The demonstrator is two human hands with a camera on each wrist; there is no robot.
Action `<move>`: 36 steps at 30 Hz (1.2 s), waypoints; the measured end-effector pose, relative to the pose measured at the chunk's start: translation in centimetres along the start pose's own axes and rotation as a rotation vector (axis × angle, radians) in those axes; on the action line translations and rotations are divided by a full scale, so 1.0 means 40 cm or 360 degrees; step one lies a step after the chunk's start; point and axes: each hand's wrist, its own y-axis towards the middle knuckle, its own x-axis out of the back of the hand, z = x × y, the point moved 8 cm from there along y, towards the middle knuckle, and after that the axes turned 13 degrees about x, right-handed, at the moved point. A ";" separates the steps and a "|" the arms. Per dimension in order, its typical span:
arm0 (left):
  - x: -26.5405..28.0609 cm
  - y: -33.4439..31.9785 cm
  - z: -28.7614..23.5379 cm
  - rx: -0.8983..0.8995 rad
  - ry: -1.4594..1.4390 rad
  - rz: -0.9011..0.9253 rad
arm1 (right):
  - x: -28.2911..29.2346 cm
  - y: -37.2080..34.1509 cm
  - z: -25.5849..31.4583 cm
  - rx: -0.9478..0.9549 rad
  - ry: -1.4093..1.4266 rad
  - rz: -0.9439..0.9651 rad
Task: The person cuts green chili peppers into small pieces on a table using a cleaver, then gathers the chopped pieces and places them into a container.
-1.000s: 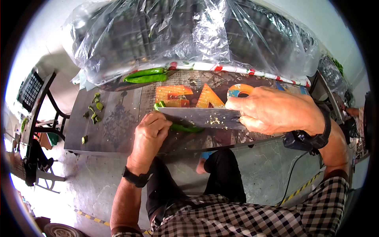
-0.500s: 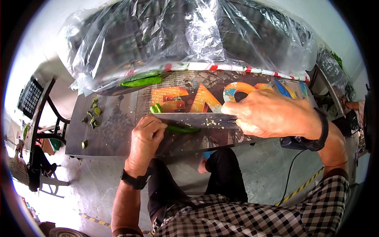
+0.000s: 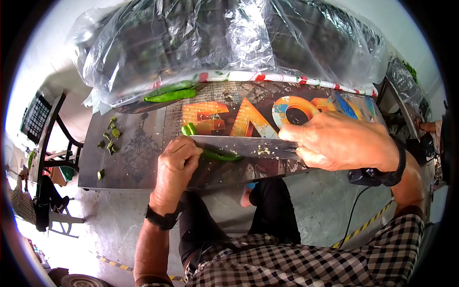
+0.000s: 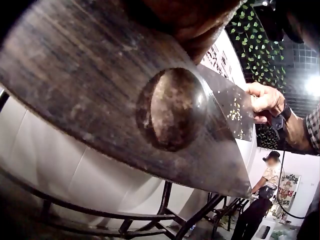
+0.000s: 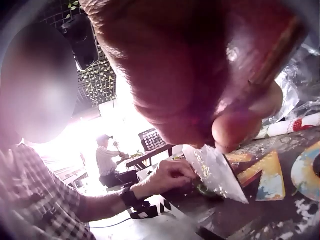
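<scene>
In the head view my left hand [image 3: 176, 160], its fingers curled, holds a long green chili pepper [image 3: 222, 156] down on the table [image 3: 134, 165]. My right hand [image 3: 342, 141] grips a broad kitchen knife [image 3: 239, 144] by its handle. The blade lies across the pepper beside the left fingertips, and pale seeds stick to it. Beyond the edge sit short green pepper pieces [image 3: 189, 129]. From the right wrist, the knife blade [image 5: 212, 172] shows close to the left hand [image 5: 172, 175]; the fingers hide most of the handle.
Two whole green peppers [image 3: 171, 95] lie at the back left. Several cut stem ends [image 3: 112, 136] are scattered on the left of the table. A plastic-covered stack [image 3: 224, 43] stands along the far edge. Another person [image 5: 107, 160] sits at a table behind.
The blade has swung from slanting to nearly level, and the right hand has shifted slightly. A second green piece now shows beyond the blade. The left hand keeps its hold on the pepper.
</scene>
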 end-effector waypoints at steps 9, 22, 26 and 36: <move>0.000 -0.002 0.007 -0.0027 0.0065 -0.0016 | 0.032 -0.025 0.026 0.0102 -0.0106 -0.0133; -0.007 0.000 0.013 -0.0017 0.0089 0.0019 | 0.012 -0.051 0.000 -0.0004 -0.0098 -0.0028; -0.010 0.001 0.006 -0.0023 0.0122 0.0025 | 0.005 -0.086 -0.009 -0.0066 -0.0032 -0.0066; -0.020 0.002 -0.005 -0.0055 0.0213 0.0098 | -0.026 -0.159 -0.024 -0.0240 0.0023 0.0012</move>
